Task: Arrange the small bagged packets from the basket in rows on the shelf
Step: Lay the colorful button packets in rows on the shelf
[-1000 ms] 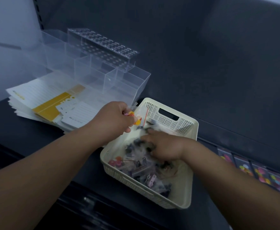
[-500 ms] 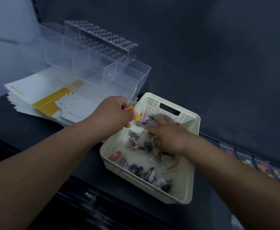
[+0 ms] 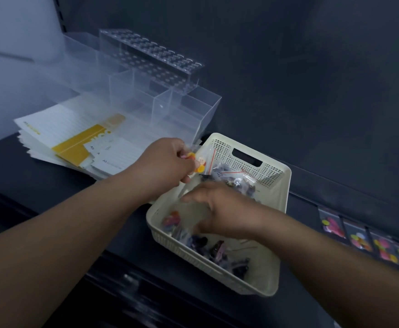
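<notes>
Jutting rightward from left hand (image 3: 167, 162): packet (image 3: 203, 162)

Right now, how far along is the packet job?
Done: one row of clear packets of colourful pieces lies on the dark shelf, right of the cream plastic basket. In hand: the left hand pinches a clear packet of yellow-orange pieces above the basket; the right hand reaches inside, fingers spread. Left: many packets of dark clips lie in the basket.

Basket (image 3: 279, 185) matt perforated plastic; packets (image 3: 205, 162) glossy clear film; organizer (image 3: 160, 91) clear acrylic.
</notes>
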`<state>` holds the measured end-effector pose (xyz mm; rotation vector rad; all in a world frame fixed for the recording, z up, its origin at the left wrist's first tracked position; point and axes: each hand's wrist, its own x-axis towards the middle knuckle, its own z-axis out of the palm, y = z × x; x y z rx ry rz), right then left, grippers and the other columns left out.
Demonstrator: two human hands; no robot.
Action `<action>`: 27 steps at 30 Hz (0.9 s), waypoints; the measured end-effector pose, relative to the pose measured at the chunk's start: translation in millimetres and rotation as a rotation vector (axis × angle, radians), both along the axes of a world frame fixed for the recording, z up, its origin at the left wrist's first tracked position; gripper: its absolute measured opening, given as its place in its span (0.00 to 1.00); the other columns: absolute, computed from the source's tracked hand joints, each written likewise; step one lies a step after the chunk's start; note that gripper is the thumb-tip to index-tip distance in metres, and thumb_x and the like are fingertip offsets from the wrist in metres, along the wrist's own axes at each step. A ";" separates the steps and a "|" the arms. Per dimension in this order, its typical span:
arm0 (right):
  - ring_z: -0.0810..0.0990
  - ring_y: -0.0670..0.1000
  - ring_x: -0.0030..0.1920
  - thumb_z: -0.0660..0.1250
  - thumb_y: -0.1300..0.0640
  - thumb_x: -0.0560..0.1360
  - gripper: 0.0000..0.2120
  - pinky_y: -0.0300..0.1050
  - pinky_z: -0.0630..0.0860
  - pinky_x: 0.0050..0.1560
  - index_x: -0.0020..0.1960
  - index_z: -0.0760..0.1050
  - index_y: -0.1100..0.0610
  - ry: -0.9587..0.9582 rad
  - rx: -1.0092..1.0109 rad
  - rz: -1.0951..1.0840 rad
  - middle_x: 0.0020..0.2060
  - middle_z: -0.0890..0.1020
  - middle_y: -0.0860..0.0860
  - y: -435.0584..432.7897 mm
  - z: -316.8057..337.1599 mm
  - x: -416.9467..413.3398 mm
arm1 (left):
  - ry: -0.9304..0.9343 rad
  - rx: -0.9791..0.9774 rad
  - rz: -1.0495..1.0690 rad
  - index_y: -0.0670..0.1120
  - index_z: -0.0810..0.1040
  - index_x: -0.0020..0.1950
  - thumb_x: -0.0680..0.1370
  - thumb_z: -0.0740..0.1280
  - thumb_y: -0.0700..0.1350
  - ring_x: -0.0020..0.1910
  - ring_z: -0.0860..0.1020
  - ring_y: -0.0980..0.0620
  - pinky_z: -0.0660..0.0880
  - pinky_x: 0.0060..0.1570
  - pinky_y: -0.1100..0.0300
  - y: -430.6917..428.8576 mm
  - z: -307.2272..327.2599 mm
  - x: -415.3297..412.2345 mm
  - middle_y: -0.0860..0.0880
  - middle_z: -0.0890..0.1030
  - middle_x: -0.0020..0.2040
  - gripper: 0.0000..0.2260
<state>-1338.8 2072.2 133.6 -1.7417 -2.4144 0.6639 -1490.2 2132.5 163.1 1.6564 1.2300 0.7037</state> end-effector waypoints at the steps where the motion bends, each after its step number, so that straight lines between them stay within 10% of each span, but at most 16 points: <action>1: 0.67 0.46 0.64 0.74 0.53 0.68 0.29 0.40 0.65 0.66 0.67 0.71 0.44 0.024 -0.015 0.023 0.64 0.71 0.48 -0.4 -1.4 -5.1 | -0.002 -0.001 0.002 0.38 0.75 0.44 0.74 0.69 0.41 0.29 0.79 0.56 0.71 0.30 0.62 -0.3 0.4 0.0 0.44 0.80 0.37 0.06; 12: 0.77 0.44 0.39 0.70 0.62 0.72 0.10 0.43 0.74 0.45 0.35 0.77 0.49 0.402 -0.128 -0.165 0.34 0.78 0.45 2.5 -8.0 -7.1 | -0.028 -0.047 -0.007 0.46 0.76 0.41 0.75 0.68 0.42 0.29 0.78 0.56 0.70 0.29 0.64 -2.3 4.4 0.3 0.45 0.83 0.39 0.04; 19: 0.82 0.50 0.36 0.65 0.65 0.75 0.05 0.45 0.81 0.42 0.46 0.74 0.56 1.076 -0.400 -0.611 0.38 0.83 0.54 -15.5 27.8 24.1 | -0.056 -0.208 -0.057 0.45 0.79 0.46 0.77 0.66 0.41 0.32 0.77 0.54 0.71 0.30 0.64 -3.1 19.1 3.3 0.45 0.82 0.40 0.02; 27: 0.83 0.53 0.32 0.61 0.62 0.79 0.05 0.42 0.80 0.29 0.44 0.72 0.56 1.236 -0.329 -0.725 0.33 0.83 0.56 -55.4 59.7 49.1 | -0.137 -0.334 -0.100 0.43 0.77 0.44 0.77 0.66 0.41 0.33 0.80 0.51 0.75 0.28 0.65 -26.7 43.1 36.0 0.45 0.81 0.36 0.03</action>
